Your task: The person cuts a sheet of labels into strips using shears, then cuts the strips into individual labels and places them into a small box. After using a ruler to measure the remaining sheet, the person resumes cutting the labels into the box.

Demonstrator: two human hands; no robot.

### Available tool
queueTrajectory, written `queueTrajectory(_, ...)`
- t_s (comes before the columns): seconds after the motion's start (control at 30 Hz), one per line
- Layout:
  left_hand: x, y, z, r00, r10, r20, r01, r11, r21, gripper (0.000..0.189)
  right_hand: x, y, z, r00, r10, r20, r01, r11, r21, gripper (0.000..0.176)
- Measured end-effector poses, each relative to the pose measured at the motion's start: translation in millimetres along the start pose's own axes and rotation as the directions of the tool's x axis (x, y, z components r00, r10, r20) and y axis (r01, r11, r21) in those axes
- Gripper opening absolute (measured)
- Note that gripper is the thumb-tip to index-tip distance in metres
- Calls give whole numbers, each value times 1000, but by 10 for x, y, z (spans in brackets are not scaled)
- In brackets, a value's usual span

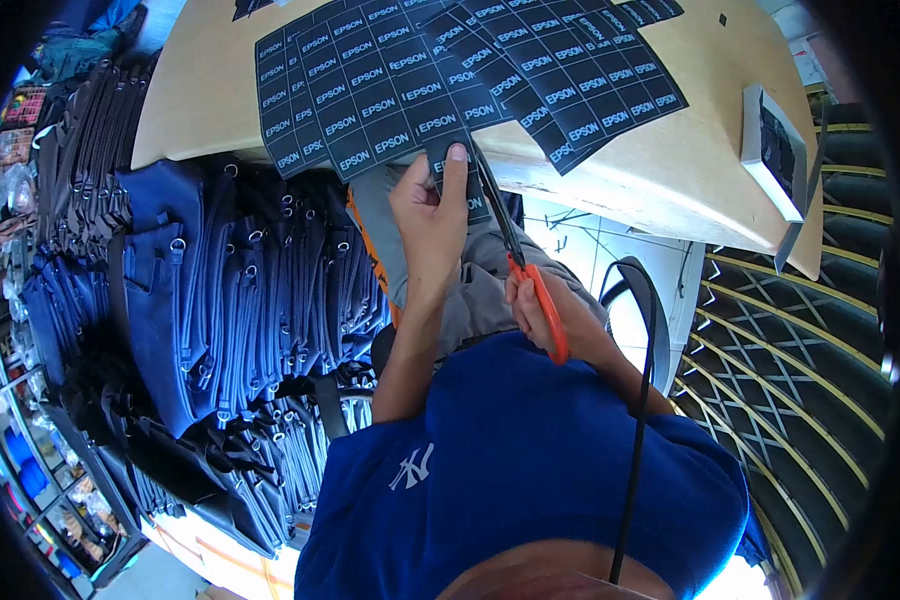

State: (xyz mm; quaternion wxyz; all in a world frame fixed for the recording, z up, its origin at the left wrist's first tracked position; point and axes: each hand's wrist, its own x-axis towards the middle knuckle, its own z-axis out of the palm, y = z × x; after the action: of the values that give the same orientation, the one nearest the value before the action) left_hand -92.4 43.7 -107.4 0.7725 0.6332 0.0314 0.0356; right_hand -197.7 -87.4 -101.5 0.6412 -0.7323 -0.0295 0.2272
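My right hand (pixel 542 305) is closed round the orange handles of a pair of scissors (pixel 516 258). Their dark blades point up and away, along the right edge of a black printed strip (pixel 475 200) marked EPSON. That strip is pinched in my left hand (pixel 436 205), its thumb lying along the front. Just beyond, sheets of black EPSON labels (pixel 350 90) overlap each other and hang slightly over the near edge of the table (pixel 210 90). Another group of label sheets (pixel 580 80) lies at an angle to the right.
Stacks of dark blue bags (pixel 260 270) with metal rings fill the left side, beside black ones (pixel 85 150). A white box (pixel 773 155) stands on the table's right side. Folding metal shutters (pixel 780 380) are at the right. A dark strap or cord (pixel 642 430) hangs before my shirt.
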Motion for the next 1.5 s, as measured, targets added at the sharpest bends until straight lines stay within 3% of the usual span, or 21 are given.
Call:
queueTrajectory(0.03, -9, -8, 1, 1000, 0, 0, 0, 1000, -13, 16, 0, 21, 8, 998, -66, -21, 66, 997, -34, 48)
queueTrajectory(0.23, -76, -24, 35, 1000, 19, 13, -19, 1000, 8, 17, 5, 20, 15, 1000, 27, -11, -27, 1000, 9, 49)
queueTrajectory(0.47, -148, -76, 50, 997, -23, 67, 24, 1000, -3, 17, 33, 6, -6, 999, -4, -36, 7, 996, 89, 53)
queueTrajectory(0.53, -156, -72, 76, 997, -7, 74, 7, 1000, -5, 17, 32, -11, -8, 998, 57, -17, -53, 979, 197, 55)
queueTrajectory(0.67, -164, -92, 71, 997, -23, 79, 25, 999, -21, 18, 32, -8, -9, 996, 84, -19, -78, 973, 219, 56)
queueTrajectory(0.73, -169, -77, 67, 996, -36, 79, 37, 999, -11, 18, 40, -47, -16, 980, 198, 4, -193, 949, 249, 56)
queueTrajectory(1.03, -154, -81, 58, 997, -34, 75, 34, 999, 12, 19, 42, -98, -36, 963, 271, -6, -260, 930, 258, 53)
queueTrajectory(1.27, -33, -34, 20, 996, -91, 18, 92, 994, -58, 19, 29, -123, -77, 972, 237, 11, -232, 941, 247, 51)
queueTrajectory(1.5, -27, -14, 73, 1000, -18, -8, 18, 999, -51, 16, 24, -123, -38, 988, 153, 31, -156, 975, 159, 46)
